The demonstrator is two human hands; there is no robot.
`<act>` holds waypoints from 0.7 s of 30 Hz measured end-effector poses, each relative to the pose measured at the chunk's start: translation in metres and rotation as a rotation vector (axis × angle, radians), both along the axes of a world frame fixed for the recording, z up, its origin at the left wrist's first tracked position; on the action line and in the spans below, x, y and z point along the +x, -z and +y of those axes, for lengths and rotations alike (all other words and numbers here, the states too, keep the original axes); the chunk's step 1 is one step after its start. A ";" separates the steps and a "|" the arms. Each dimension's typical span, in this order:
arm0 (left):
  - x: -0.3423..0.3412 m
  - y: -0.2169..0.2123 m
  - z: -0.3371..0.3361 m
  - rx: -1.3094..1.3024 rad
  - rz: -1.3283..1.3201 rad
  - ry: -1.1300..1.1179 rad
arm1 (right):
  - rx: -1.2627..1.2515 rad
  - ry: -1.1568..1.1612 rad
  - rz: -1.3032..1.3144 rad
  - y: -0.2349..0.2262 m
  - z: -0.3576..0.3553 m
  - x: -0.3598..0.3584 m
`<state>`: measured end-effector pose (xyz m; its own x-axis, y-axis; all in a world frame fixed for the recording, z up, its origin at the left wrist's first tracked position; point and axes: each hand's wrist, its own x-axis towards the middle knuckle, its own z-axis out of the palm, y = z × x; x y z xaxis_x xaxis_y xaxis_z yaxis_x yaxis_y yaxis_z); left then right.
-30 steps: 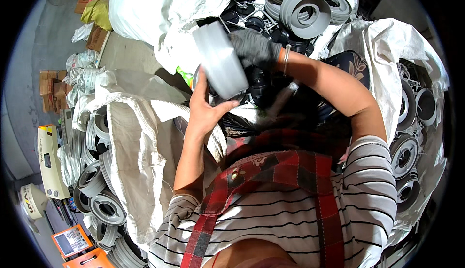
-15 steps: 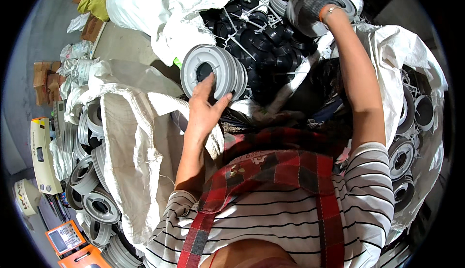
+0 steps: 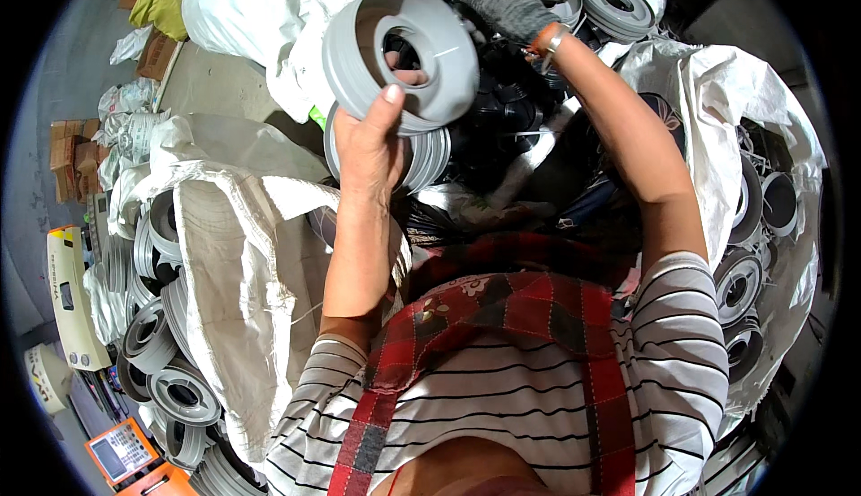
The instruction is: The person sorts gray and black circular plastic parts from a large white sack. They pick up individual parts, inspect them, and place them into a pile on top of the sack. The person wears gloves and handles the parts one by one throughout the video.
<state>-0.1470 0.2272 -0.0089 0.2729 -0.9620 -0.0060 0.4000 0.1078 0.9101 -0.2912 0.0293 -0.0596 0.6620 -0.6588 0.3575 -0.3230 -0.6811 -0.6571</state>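
Note:
My bare left hand (image 3: 369, 151) grips a grey round plastic flanged ring (image 3: 448, 56), with the thumb on its face and fingers showing through the centre hole. The ring is tilted and held above a stack of similar grey rings (image 3: 429, 160), which it partly covers. My right hand (image 3: 507, 7), in a grey knitted glove, is just beyond the ring to the right, over a heap of black plastic round parts (image 3: 502, 101). Its fingers stretch out to the left with nothing visible in them.
More grey rings (image 3: 619, 3) lie at the far right. White woven sacks with grey rings stand on both sides, a left sack (image 3: 242, 290) and a right sack (image 3: 780, 128). At the left edge are a beige device (image 3: 76, 299), an orange-framed keypad device (image 3: 121, 451) and cardboard boxes (image 3: 72, 160).
A grey ring that my right hand was gripping at the upper right is now in my left hand, raised above the stack. My right hand has moved left, off the rings.

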 end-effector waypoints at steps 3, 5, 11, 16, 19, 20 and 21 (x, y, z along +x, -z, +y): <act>0.008 0.004 -0.001 -0.034 -0.038 -0.147 | 0.056 0.207 0.505 0.049 -0.013 0.006; 0.009 -0.002 0.002 -0.008 -0.060 -0.158 | 0.022 0.122 0.655 0.072 0.000 0.005; 0.014 0.004 0.001 0.022 -0.067 -0.190 | 0.063 0.287 0.245 0.032 0.017 0.024; -0.011 -0.003 -0.012 0.048 0.003 -0.197 | -0.371 0.068 -0.389 -0.011 0.047 0.005; -0.016 0.000 -0.015 0.056 0.099 -0.090 | 0.016 -0.178 -0.212 -0.021 0.056 -0.008; -0.014 0.004 -0.015 0.039 0.021 -0.069 | 0.162 -0.178 -0.109 -0.030 0.060 -0.011; -0.015 0.004 -0.012 0.036 -0.016 -0.072 | 0.099 -0.137 -0.173 -0.027 0.062 -0.008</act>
